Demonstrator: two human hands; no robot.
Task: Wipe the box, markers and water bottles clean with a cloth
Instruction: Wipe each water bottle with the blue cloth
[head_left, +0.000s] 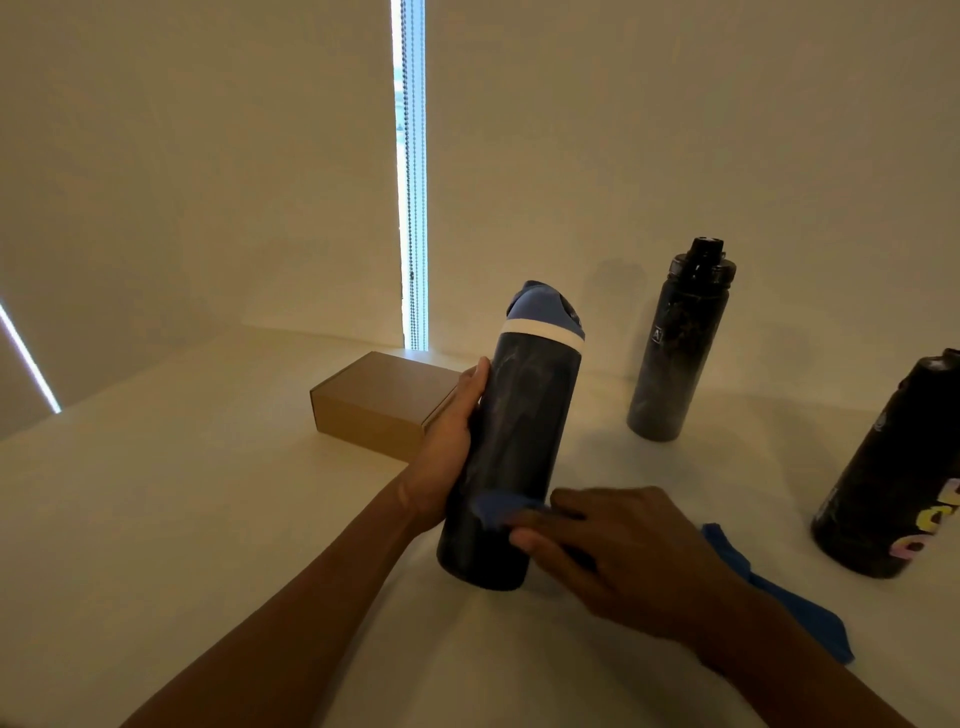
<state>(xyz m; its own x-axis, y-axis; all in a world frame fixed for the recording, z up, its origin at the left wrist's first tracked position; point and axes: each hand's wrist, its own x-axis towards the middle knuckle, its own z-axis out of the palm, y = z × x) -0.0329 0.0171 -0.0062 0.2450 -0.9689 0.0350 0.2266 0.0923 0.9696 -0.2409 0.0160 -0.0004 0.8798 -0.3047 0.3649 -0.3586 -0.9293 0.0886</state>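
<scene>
i see my left hand (447, 441) wrapped round the left side of a tall dark navy water bottle with a blue lid and white band (519, 426), thumb lying up its front. my right hand (613, 551) pinches a blue cloth (498, 512) and presses it against the bottle's lower body, and the cloth's loose end trails out past the wrist onto the white table (208, 519). the bottle tilts, top leaning right; i cannot tell whether its base touches the table. just behind the left hand lies a closed brown cardboard box (379, 405). to the right stand a slim black bottle with a screw cap (670, 358) and, nearer the edge, a black bottle with pastel lettering (893, 478), well apart from the grip.
</scene>
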